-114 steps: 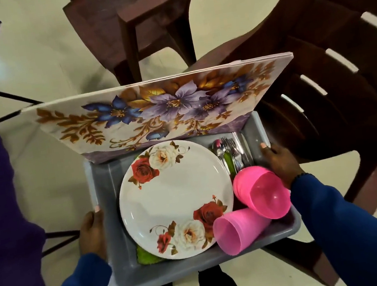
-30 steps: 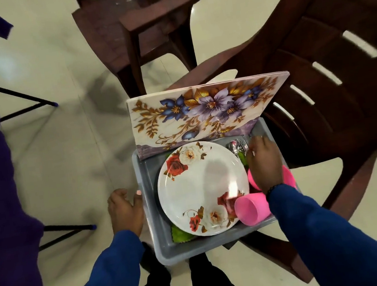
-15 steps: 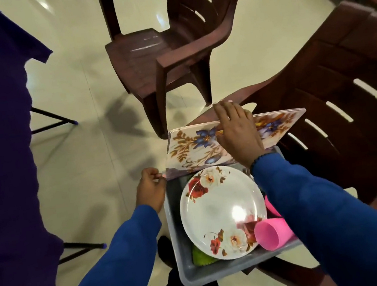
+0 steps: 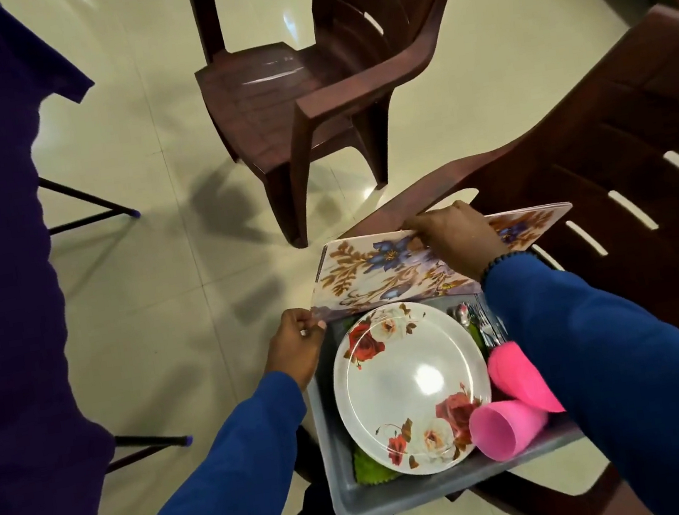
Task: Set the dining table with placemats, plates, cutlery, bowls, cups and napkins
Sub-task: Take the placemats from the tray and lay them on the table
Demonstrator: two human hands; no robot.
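Compared with half a second ago, the right hand (image 4: pixel 455 236) has shifted from lying flat over the face of the floral placemats (image 4: pixel 374 272) to curling over their top edge, fingers hooked behind and thumb toward the front; it now grips them. The left hand (image 4: pixel 296 348) remains at the lower left corner of the placemats, pinching that corner between thumb and fingertips, knuckles turned outward. Both blue sleeves reach forward, the right forearm crossing above the right side of the grey tub (image 4: pixel 385 499). The placemats stand tilted on edge at the far end of the tub, directly between the two hands. Below the right hand, inside the tub, a white rose-patterned plate (image 4: pixel 410 387) lies face up; cutlery (image 4: pixel 475 323) sits just right of it, partly hidden by the sleeve. Two pink cups (image 4: pixel 506 430) lie on their sides beneath the right forearm. Something green (image 4: pixel 369 469) shows under the plate's near edge. The tub rests on a brown chair (image 4: pixel 618 139); a second brown chair (image 4: pixel 303 74) stands beyond the hands.
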